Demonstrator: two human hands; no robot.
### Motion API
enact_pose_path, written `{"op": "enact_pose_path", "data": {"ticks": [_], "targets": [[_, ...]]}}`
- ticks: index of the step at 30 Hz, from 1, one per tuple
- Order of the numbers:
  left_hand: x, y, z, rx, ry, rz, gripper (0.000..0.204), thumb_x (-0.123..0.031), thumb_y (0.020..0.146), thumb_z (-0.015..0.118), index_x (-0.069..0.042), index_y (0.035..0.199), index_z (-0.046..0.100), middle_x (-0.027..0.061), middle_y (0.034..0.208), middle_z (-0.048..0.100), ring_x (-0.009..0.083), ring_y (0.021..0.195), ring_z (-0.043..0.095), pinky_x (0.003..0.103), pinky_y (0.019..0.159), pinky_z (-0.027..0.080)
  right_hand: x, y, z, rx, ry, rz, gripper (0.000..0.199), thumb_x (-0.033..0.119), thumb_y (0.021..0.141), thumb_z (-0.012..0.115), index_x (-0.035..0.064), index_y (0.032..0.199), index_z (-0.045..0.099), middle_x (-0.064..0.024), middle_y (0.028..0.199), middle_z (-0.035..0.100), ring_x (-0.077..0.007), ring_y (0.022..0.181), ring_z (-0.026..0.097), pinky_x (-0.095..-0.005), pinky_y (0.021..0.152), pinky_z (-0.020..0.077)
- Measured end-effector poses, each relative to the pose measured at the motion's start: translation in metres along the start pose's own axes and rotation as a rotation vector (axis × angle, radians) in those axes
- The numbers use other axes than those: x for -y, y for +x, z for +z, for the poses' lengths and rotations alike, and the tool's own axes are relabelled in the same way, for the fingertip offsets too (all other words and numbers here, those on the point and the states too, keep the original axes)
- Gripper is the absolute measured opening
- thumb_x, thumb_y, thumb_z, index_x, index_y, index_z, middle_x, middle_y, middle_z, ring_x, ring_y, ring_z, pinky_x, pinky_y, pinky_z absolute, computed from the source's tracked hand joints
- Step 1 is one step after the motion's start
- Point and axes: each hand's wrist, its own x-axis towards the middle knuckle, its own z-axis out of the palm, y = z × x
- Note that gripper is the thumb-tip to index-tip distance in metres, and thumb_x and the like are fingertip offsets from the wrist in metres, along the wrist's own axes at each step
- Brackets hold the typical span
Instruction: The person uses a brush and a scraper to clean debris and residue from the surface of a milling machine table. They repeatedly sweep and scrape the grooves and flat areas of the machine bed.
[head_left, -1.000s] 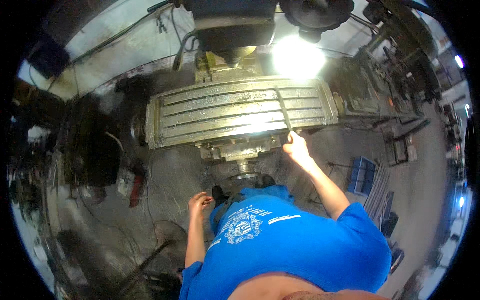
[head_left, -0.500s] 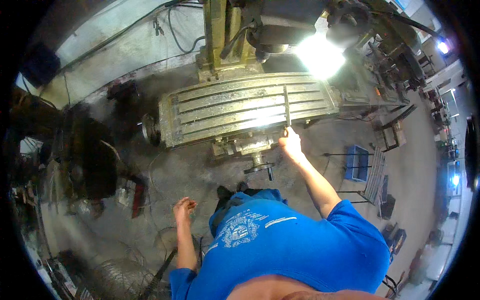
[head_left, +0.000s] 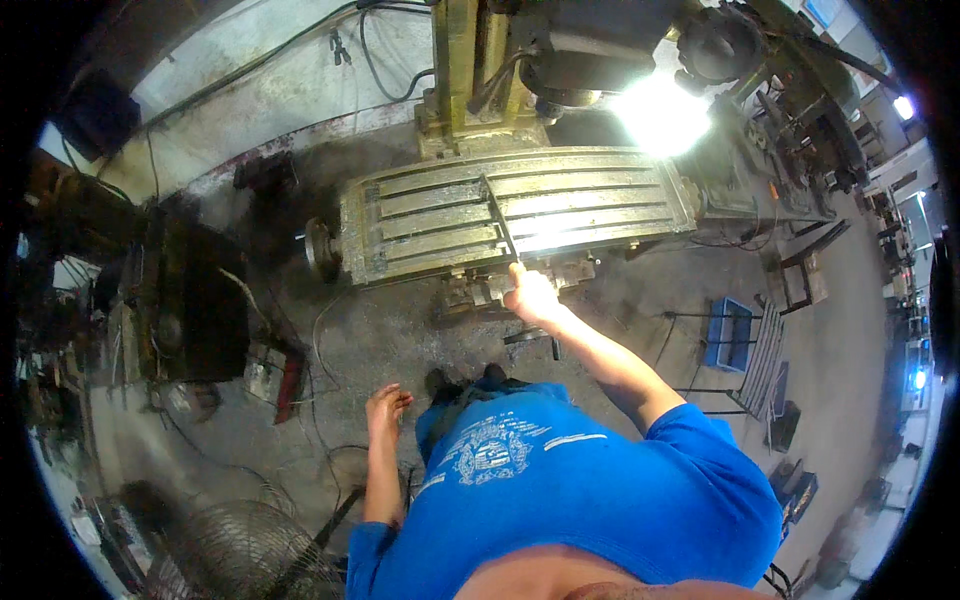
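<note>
My right hand (head_left: 532, 297) is closed round the near end of a long, thin dark rod-like tool (head_left: 500, 219). The tool reaches away over the slotted metal table (head_left: 425, 204) of a milling machine, slanting up and left across its grooves. Whether its far tip presses on the surface I cannot tell. Small bright flecks are scattered over the table. Beneath my right forearm and hand, a crank handle (head_left: 528, 338) on the machine's front is partly covered. My left hand (head_left: 386, 408) hangs beside my body at the left, empty, with its fingers loosely bent and apart.
A glaring work lamp (head_left: 660, 115) shines over the table's right part. A handwheel (head_left: 321, 250) juts from its left end. At the right stand a blue bin (head_left: 728, 335) and a metal-barred rack (head_left: 766, 350). A wire-caged fan (head_left: 228, 550) is at lower left.
My right hand has swept left along the table's front edge with the tool, which now slants more to the left. My left hand stays at my side. The whole view has shifted slightly.
</note>
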Motion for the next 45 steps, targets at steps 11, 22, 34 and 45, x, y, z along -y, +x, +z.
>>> {"op": "enact_pose_path", "data": {"ticks": [11,22,34,45], "targets": [[-0.054,0.051,-0.061,0.161,0.103,0.024,0.025,-0.008,0.077,0.053,0.002,0.1,0.054,0.0151,0.08,0.062,0.0239,0.073,0.062,0.031,0.065,0.048,0.085,-0.006,0.081,0.016,-0.015,-0.103,0.029,0.015,0.061,0.055,0.0043,0.086,0.045,-0.0218,0.074,0.059,-0.039,0.072,0.058,-0.0455,0.065,0.0468],[-0.111,0.093,-0.078,0.307,0.206,0.068,0.029,-0.009,0.076,0.052,0.005,0.1,0.054,0.0163,0.081,0.061,0.0222,0.072,0.061,0.03,0.065,0.047,0.153,-0.036,0.113,-0.071,0.242,-0.141,0.017,0.01,0.061,0.057,0.0064,0.075,0.048,-0.0178,0.066,0.055,-0.0328,0.062,0.056,-0.0413,0.055,0.043],[-0.072,0.095,-0.079,0.146,0.156,-0.022,0.025,-0.006,0.076,0.051,0.005,0.099,0.053,0.0181,0.077,0.061,0.0255,0.067,0.061,0.032,0.062,0.049,-0.065,0.032,-0.052,-0.506,0.007,0.411,0.029,0.02,0.062,0.056,0.0043,0.087,0.054,-0.019,0.08,0.059,-0.034,0.078,0.058,-0.0384,0.07,0.0456],[-0.075,0.094,-0.044,0.14,0.098,-0.037,0.024,-0.004,0.076,0.049,0.004,0.099,0.052,0.0179,0.078,0.06,0.0251,0.067,0.06,0.033,0.064,0.049,0.017,0.029,0.0,-0.029,-0.048,0.193,0.048,0.017,0.064,0.058,0.0061,0.11,0.051,-0.0219,0.094,0.059,-0.0347,0.088,0.057,-0.0403,0.075,0.0458]]}}
